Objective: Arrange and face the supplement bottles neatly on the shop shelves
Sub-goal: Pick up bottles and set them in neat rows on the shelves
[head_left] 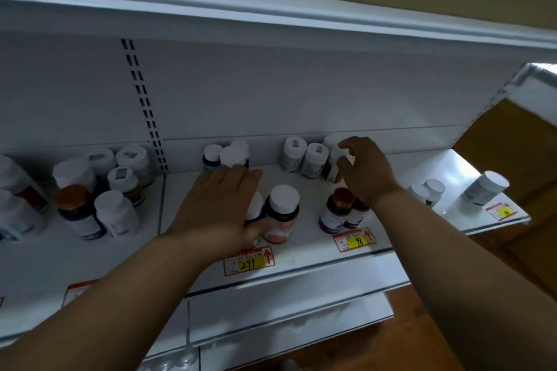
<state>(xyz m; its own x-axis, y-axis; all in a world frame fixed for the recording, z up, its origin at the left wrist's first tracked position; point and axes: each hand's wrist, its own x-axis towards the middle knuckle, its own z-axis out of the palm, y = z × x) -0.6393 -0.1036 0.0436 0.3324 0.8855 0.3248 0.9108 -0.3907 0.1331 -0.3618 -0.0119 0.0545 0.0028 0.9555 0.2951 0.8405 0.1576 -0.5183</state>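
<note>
Supplement bottles stand in loose groups on a white shelf (304, 253). My left hand (220, 205) lies flat over a white-capped bottle (256, 208), thumb against the pink-based bottle (281, 214) beside it. My right hand (364, 169) is curled around a brown bottle with a white label (333, 167) at the back, next to two white-capped bottles (304, 156). Below that wrist stand two dark bottles, one with a red-brown cap (336, 211). Three dark bottles with white caps (226, 155) sit at the back middle.
A cluster of several bottles (99, 193) fills the left bay, past the slotted upright (144, 105). Small bottles (428, 190) and a tilted white one (485, 188) sit far right. Price tags 299 (248, 262) and 98 (355, 239) line the front edge. Cardboard boxes (512, 147) stand right.
</note>
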